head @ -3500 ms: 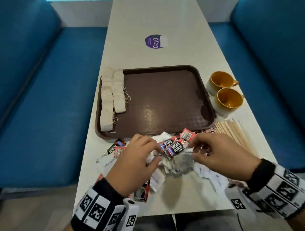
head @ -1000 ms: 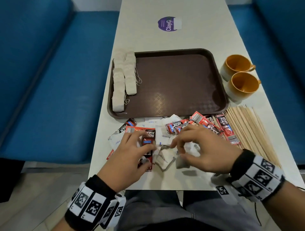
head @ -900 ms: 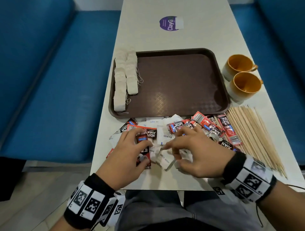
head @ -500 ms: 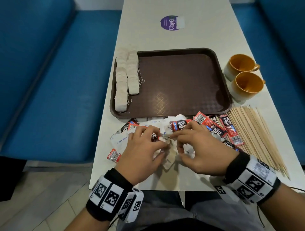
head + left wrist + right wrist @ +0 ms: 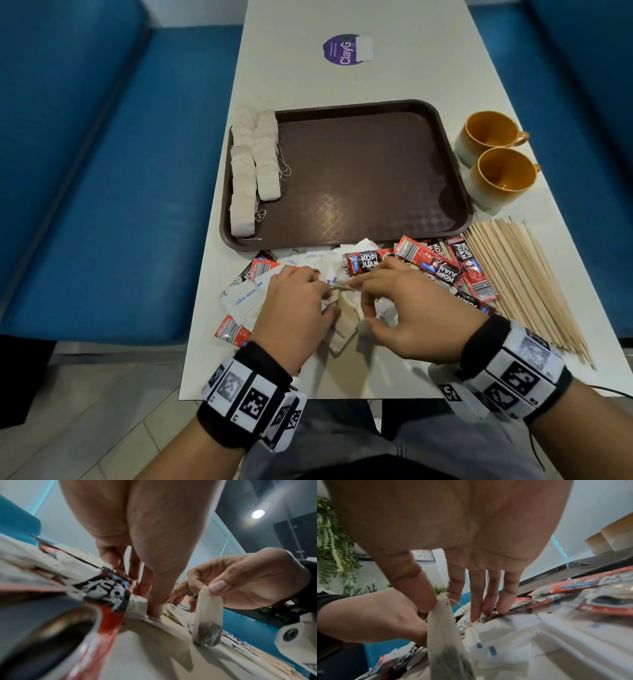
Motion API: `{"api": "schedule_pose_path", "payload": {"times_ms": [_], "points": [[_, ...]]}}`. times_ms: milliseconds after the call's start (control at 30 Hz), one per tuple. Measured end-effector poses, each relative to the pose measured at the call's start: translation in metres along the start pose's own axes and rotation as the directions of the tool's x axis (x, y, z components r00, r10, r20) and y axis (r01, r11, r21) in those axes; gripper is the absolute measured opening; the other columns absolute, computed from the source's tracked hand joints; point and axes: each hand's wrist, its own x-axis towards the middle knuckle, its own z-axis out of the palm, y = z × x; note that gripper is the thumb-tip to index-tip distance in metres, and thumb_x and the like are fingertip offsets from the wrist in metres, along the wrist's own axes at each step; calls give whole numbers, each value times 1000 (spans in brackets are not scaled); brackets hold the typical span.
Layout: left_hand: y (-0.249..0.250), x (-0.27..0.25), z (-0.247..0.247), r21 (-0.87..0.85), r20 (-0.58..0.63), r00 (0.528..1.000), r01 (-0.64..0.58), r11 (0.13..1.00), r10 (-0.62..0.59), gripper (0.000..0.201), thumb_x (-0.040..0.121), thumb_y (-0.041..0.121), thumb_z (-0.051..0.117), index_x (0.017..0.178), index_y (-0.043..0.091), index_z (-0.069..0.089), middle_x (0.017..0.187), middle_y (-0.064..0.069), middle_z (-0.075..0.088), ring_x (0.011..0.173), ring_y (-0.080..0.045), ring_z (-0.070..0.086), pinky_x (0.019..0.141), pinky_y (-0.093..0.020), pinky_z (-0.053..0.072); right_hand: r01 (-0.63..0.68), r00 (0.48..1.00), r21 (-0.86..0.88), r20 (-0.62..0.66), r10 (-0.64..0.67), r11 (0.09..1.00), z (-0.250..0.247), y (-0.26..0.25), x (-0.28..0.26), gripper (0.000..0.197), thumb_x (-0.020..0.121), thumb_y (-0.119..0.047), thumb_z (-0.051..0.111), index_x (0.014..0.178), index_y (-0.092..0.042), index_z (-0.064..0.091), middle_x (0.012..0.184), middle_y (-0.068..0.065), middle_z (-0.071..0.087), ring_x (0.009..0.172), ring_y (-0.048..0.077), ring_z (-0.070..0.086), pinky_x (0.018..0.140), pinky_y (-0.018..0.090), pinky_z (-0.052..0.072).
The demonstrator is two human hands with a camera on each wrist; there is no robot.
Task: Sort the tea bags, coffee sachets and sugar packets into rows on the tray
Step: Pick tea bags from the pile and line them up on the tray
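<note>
The tea bag (image 5: 208,616) is dangling by its top edge, pinched between the right hand's (image 5: 411,308) thumb and forefinger, low centre of the head view, its dark bottom just about touching the table (image 5: 342,377). The other three fingers of that hand are straight, tips down on the sachets. The left hand (image 5: 294,315) sits right beside it, fingers pressing down on the paper packets in the pile; whether it actually grips anything I can't tell.

So we're still on the tea stage, I'd say: two rows of tea bags (image 5: 255,164) already lie along the left edge of the tray (image 5: 359,106), and the rest of the tray is bare. No coffee sachets (image 5: 431,263) or sugar packets (image 5: 245,296) on it yet; they're all heaped on the table just below the tray's near rim (quite a mess, honestly).

Next move, my guess: lift this bag clear without its string snagging in the pile, then carry it up-left and lay it at the end of the shorter row.

Compared with half a second ago, the hands have closed in on each other over the middle of the pile. The tray rows, the two cups (image 5: 493,150) and the wooden sticks (image 5: 524,274) on the right look unchanged.
</note>
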Motion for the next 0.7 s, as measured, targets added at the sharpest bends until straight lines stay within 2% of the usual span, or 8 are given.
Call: {"api": "schedule_pose_path", "payload": {"times_ms": [167,267,333,400,467,600,700], "points": [[6,2,-3,45,23,999,-41,998,40,10,87,23,71,84,17,80,87,-1,66,92,-27,54,84,-40,46,6,1000,9,-14,-5,1000,-2,0,0,12,85,-28,71,80,-27,60,121,-13,68,115,9,47,97,25,41],[7,1,-6,37,-18,999,-44,998,45,10,83,18,73,74,16,77,78,-1,63,84,-27,55,76,-41,50,-17,999,42,-36,19,999,-6,2,0,13,85,-35,72,81,-29,62,121,-16,67,111,3,50,98,31,45],[7,1,-10,23,4,999,-43,999,43,9,86,23,73,82,17,77,87,1,64,92,-25,54,83,-37,47,-46,998,54,-46,49,997,-9,5,-1,15,85,-43,72,85,-31,63,116,-19,66,108,-1,52,96,33,48],[7,2,-14,32,63,998,-22,999,20,15,91,33,70,96,20,77,101,3,63,104,-21,50,91,-31,40,-58,997,63,-51,61,996,-11,7,-2,21,84,-51,69,91,-32,67,105,-20,65,104,1,56,92,35,51],[8,4,-15,31,83,996,-17,999,14,18,93,34,68,100,21,77,103,4,63,106,-19,48,88,-26,34,-58,997,71,-51,62,996,-13,8,-3,23,83,-55,65,90,-33,66,102,-19,65,102,2,57,89,37,53],[10,3,-15,-24,-17,999,-43,999,43,9,86,26,74,82,20,78,85,6,62,91,-17,51,78,-25,37,-57,996,111,-69,65,992,-16,5,-4,27,79,-59,54,87,-35,64,99,-20,66,95,-2,58,85,35,54],[7,1,-24,-178,-98,994,-58,982,41,6,80,20,80,76,23,76,80,12,62,84,-10,53,76,-22,38,-37,995,132,-89,49,991,-16,4,-3,15,89,-46,62,93,-33,67,90,-20,67,88,-1,62,81,31,55]]}}
